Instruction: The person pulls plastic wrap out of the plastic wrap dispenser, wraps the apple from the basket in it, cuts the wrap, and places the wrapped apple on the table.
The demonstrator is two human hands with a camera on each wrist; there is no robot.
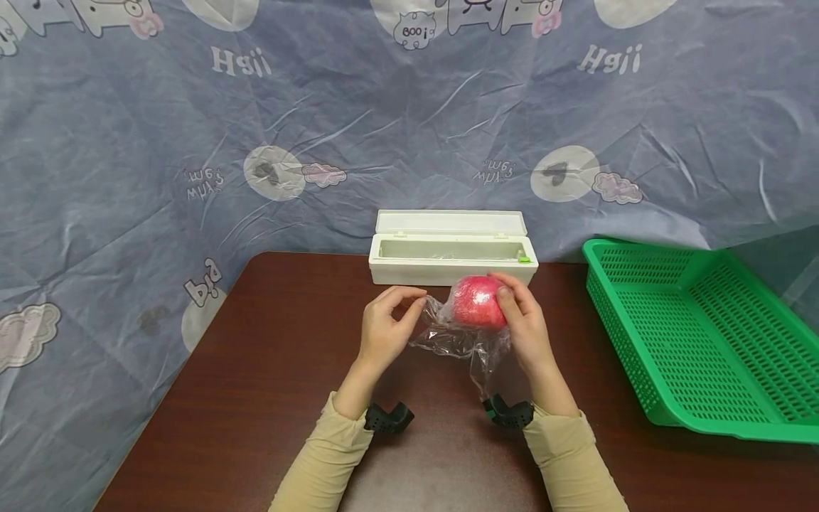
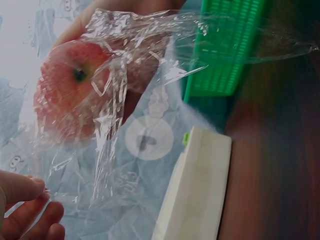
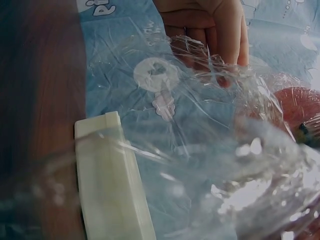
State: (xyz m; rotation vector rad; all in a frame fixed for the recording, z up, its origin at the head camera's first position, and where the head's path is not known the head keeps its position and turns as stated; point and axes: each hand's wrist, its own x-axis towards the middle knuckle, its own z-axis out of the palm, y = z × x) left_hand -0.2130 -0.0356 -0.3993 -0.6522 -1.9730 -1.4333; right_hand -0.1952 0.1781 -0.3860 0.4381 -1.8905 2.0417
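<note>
A red apple (image 1: 478,302), partly covered in clear plastic wrap (image 1: 448,340), is held above the table by my right hand (image 1: 526,321). The fingers and thumb grip its right side. My left hand (image 1: 387,324) pinches an edge of the wrap between thumb and fingertips, to the left of the apple. In the left wrist view, the apple (image 2: 72,90) shows its stem hollow, with crumpled wrap (image 2: 107,135) spreading off it. Loose film hangs below the fruit and blurs much of the right wrist view, where the left hand (image 3: 212,35) appears behind it.
A white wrap dispenser box (image 1: 448,274) with its lid raised stands at the table's back edge. On the right is a green plastic basket (image 1: 665,416). The brown table (image 1: 269,370) meets a printed grey-blue cloth (image 1: 384,142) hanging behind.
</note>
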